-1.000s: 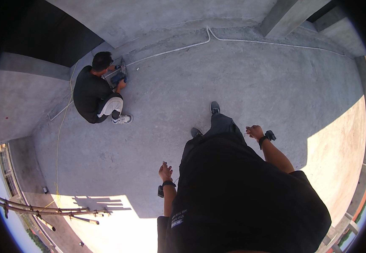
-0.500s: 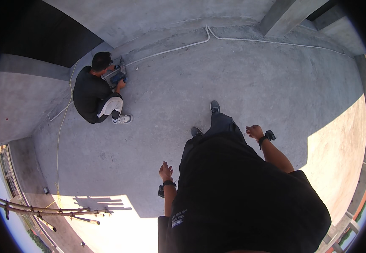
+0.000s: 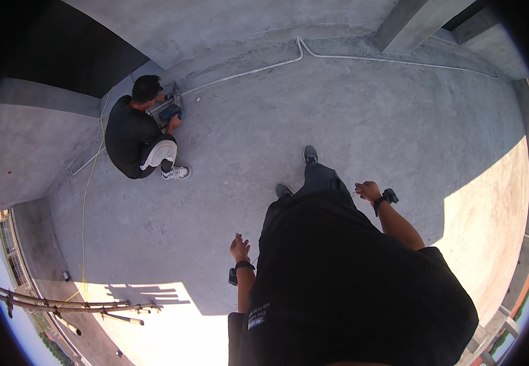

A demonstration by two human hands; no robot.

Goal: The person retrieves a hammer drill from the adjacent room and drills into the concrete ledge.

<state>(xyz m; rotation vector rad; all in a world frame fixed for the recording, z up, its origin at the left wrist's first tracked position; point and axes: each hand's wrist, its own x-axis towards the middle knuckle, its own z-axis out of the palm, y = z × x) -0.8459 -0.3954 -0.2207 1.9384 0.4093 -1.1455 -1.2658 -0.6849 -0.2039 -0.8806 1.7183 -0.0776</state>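
My left hand (image 3: 239, 248) hangs beside my black shirt, its fingers loosely bent and apart, with nothing visible in it. On the other side, my right hand (image 3: 368, 191) is held out past my trousers with its fingers curled together. A thin line shows at its fingertips, too small to name. Each wrist carries a strapped black device, one on the left (image 3: 233, 276) and one on the right (image 3: 390, 196). Ahead to the left, another person (image 3: 131, 137) squats and grips a blue power drill (image 3: 170, 113) with both hands, beside a white pipe on the floor.
White pipe (image 3: 246, 72) runs along the far wall's foot and bends up at a peak. A yellow cable (image 3: 85, 210) crosses the floor behind the squatting person. Bamboo-like poles (image 3: 63, 302) jut in at the lower left. A concrete column (image 3: 420, 24) stands far right.
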